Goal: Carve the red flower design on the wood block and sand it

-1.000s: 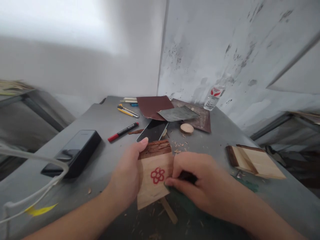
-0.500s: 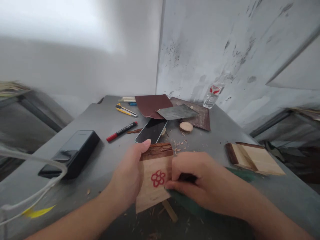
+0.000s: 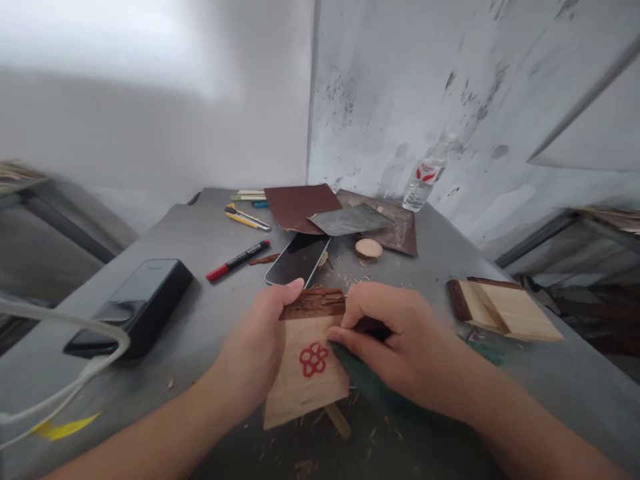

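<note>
A pale wooden piece point(image 3: 311, 363) with a bark-covered top edge and a red flower drawing is held up above the near part of a grey table point(image 3: 400, 263). The person's left hand point(image 3: 253, 347) grips its left side, thumb at the bark. The right hand point(image 3: 395, 333) has thumb and finger pinched at its right side; whether they hold anything small cannot be told. Beyond lie a dark phone point(image 3: 297, 259), a red-and-black marker point(image 3: 238, 261) and a round wood slice point(image 3: 369, 249).

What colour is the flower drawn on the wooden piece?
Red: the flower is drawn in red outline on pale wood, seen best in the head view.
</note>
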{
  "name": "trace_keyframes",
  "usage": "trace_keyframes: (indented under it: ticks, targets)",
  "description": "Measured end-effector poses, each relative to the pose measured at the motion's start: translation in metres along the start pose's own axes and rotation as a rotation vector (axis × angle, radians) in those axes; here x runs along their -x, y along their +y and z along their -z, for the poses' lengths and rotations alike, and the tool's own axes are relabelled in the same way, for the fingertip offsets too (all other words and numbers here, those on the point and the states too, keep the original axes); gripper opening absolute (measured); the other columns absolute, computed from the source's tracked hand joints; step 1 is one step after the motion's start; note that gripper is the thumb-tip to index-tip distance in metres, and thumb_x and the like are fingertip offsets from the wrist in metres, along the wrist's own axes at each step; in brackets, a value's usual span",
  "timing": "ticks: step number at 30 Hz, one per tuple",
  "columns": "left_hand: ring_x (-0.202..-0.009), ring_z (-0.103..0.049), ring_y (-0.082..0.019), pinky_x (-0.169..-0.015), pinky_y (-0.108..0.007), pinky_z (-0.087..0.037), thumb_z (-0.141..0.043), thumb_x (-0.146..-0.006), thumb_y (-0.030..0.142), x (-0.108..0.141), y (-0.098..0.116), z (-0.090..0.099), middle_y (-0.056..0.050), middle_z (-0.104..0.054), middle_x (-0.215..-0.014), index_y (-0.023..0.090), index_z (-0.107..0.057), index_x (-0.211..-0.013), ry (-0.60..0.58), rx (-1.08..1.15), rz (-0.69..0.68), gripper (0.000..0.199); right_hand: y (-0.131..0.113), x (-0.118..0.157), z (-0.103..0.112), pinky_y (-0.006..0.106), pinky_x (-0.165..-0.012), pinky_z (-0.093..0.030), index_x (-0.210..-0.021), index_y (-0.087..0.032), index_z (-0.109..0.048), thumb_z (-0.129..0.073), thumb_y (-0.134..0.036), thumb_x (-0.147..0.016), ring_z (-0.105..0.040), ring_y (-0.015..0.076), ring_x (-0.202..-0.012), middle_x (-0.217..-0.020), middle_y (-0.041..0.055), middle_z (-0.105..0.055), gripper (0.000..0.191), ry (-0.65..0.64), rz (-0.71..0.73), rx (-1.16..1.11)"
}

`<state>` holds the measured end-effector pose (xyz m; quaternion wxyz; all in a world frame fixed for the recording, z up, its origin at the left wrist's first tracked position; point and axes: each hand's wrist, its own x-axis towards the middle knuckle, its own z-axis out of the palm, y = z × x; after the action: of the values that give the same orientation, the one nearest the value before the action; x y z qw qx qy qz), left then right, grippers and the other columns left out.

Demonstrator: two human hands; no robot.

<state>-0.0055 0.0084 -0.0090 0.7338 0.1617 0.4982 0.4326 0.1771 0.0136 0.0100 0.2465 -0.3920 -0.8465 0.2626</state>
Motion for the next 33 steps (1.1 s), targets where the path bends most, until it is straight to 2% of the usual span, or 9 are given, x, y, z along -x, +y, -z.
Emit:
trace_keyframes:
  ticks: [3,7,9,16,19,24,27,30,33]
  targets:
    - [-0.06,-0.075,-0.032,-0.059,-0.039,-0.06,-0.061,-0.081,0.042,0.0,0.002,0.0,-0.008,-0.075,-0.056,0.015,-0.078,-0.093,0.101,0.01,0.03,0.033,-0.002,0.0,-0.002,0.023,-0.06,-0.037,-0.075,-0.021,-0.055,-0.068,-0.015,-0.094,-0.052,0.01,-0.066,-0.073,-0.0071,-0.059,0.024,-0.109,-0.03,-0.017]
    - [-0.065,-0.077,-0.033,-0.064,-0.041,-0.061,-0.06,-0.082,0.041,-0.002,-0.004,-0.003,-0.01,-0.076,-0.058,0.013,-0.079,-0.09,-0.031,0.077,0.095,0.035,0.001,0.001,-0.004,0.024,-0.057,-0.035,-0.076,-0.021,-0.054,-0.066,-0.02,-0.095,-0.048,0.011,-0.064,-0.072,-0.0057,-0.057,0.022,0.138,-0.022,0.038]
    - [-0.067,-0.077,-0.032,-0.066,-0.039,-0.061,-0.061,-0.083,0.037,-0.001,-0.008,-0.004,-0.007,-0.076,-0.057,0.015,-0.08,-0.09,-0.067,0.082,0.09,0.03,0.003,0.001,-0.004,0.023,-0.056,-0.035,-0.078,-0.022,-0.055,-0.066,-0.022,-0.095,-0.048,0.0108,-0.064,-0.072,-0.0061,-0.058,0.021,0.182,-0.032,0.034]
    - [-0.078,-0.078,-0.034,-0.071,-0.039,-0.062,-0.066,-0.082,0.036,0.009,0.007,-0.002,-0.007,-0.078,-0.061,0.017,-0.078,-0.096,0.094,0.125,-0.105,0.027,0.002,0.001,0.004,0.025,-0.057,-0.039,-0.084,-0.024,-0.058,-0.062,-0.027,-0.097,-0.054,0.0136,-0.067,-0.075,-0.0045,-0.062,0.014,0.227,-0.097,0.082]
    - [-0.077,-0.078,-0.032,-0.067,-0.034,-0.062,-0.071,-0.078,0.029,0.007,0.012,0.002,-0.002,-0.079,-0.062,0.022,-0.077,-0.103,0.229,0.081,-0.244,0.027,-0.001,0.003,0.007,0.026,-0.061,-0.042,-0.091,-0.025,-0.06,-0.058,-0.023,-0.098,-0.056,0.0145,-0.07,-0.081,-0.0035,-0.064,0.008,0.198,-0.039,0.133]
    - [-0.082,-0.078,-0.034,-0.07,-0.038,-0.062,-0.059,-0.083,0.033,0.002,0.015,0.005,-0.008,-0.082,-0.073,0.018,-0.075,-0.113,0.086,0.072,-0.235,0.037,-0.002,0.008,0.007,0.028,-0.069,-0.044,-0.092,-0.025,-0.059,-0.062,-0.02,-0.095,-0.059,0.0157,-0.075,-0.087,-0.0026,-0.067,0.006,0.068,-0.013,0.187]
    - [-0.074,-0.078,-0.031,-0.067,-0.036,-0.063,-0.057,-0.085,0.034,0.001,0.015,0.005,-0.008,-0.082,-0.075,0.017,-0.077,-0.1,0.08,0.05,-0.216,0.031,-0.002,0.007,0.003,0.028,-0.072,-0.044,-0.092,-0.024,-0.06,-0.064,-0.018,-0.096,-0.06,0.015,-0.078,-0.087,-0.0027,-0.065,0.008,-0.009,0.035,0.171]
    - [-0.053,-0.072,-0.021,-0.053,-0.027,-0.058,-0.06,-0.084,0.034,0.001,0.011,0.005,-0.001,-0.078,-0.062,0.022,-0.073,-0.081,0.093,0.088,-0.154,0.018,-0.004,0.005,-0.004,0.028,-0.075,-0.043,-0.092,-0.022,-0.062,-0.062,-0.017,-0.097,-0.058,0.0155,-0.082,-0.088,-0.0015,-0.063,0.008,-0.045,0.077,0.181]
    - [-0.039,-0.064,-0.018,-0.041,-0.026,-0.051,-0.056,-0.087,0.039,0.0,0.004,0.004,0.001,-0.07,-0.049,0.022,-0.068,-0.074,-0.014,0.113,-0.046,0.025,-0.01,0.005,-0.016,0.029,-0.077,-0.044,-0.087,-0.019,-0.063,-0.061,-0.014,-0.097,-0.057,0.0159,-0.084,-0.088,0.0003,-0.063,0.012,-0.115,0.137,0.178]
